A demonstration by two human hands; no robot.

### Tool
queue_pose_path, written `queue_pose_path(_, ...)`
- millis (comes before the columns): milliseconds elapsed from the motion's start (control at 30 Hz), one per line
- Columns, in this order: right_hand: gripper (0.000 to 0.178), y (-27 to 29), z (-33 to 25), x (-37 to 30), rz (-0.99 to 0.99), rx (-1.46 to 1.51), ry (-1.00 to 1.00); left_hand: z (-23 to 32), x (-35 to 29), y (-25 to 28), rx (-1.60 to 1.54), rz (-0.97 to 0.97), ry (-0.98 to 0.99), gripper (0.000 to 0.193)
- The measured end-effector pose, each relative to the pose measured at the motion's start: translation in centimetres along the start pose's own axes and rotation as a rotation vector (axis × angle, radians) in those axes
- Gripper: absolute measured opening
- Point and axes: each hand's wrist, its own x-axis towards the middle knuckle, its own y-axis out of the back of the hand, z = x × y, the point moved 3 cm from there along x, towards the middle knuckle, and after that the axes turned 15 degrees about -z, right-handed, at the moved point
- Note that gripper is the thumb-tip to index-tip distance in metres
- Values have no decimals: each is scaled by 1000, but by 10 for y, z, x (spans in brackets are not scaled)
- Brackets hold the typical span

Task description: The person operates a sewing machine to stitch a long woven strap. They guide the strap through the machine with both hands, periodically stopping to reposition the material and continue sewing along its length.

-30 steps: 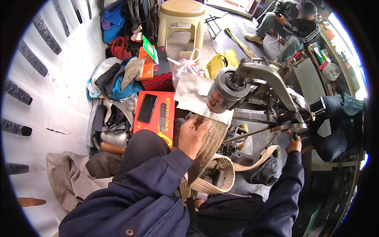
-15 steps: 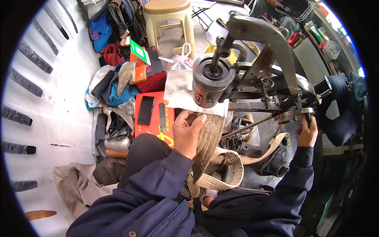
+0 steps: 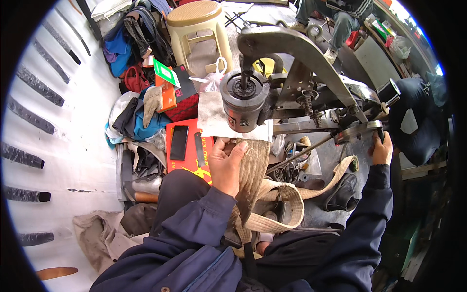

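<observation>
Since a second ago the right hand (image 3: 383, 150) has come round from the near side of the metal wheel (image 3: 357, 132) to its right side, and the sewing machine's lever (image 3: 292, 41) stands higher over the dark cylinder (image 3: 245, 107). Over on the left, from where I'm standing, a crumpled beige cloth (image 3: 97, 238) lies against the white panel (image 3: 53, 146). Next along, a black phone (image 3: 179, 142) and a thin dark strip (image 3: 199, 148) rest on a red box (image 3: 171, 158). Just right of that, the left hand (image 3: 227, 168) has its fingers curled and thumb pressed down, pinching the left edge of a brown ribbed strap (image 3: 255, 170). That strap's upper end meets a pale sheet (image 3: 209, 117) by the cylinder's foot, and its lower end hangs toward the person's lap. Beside it loops some pale webbing (image 3: 294, 209), with a black shoe (image 3: 342, 194) near its right end. Farthest right, the right hand is closed round the wheel's dark handle (image 3: 381, 132).
</observation>
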Motion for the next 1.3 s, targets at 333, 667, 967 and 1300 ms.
queue_pose_path(333, 26, -38, 109, 25, -30, -292, -178, 1, -2, -1, -30, 31, 36, 26)
queue_pose_path(667, 22, -91, -37, -60, -364, 70, 4, 2, -1, -1, -25, 47, 21, 24)
queue_pose_path(967, 25, -1, 2, 3, 28, 62, -156, 2, 4, 3, -13, 36, 34, 21)
queue_pose_path(1300, 21, -26, 120, 41, -5, -299, -75, 0, 5, 2, -59, 26, 28, 28)
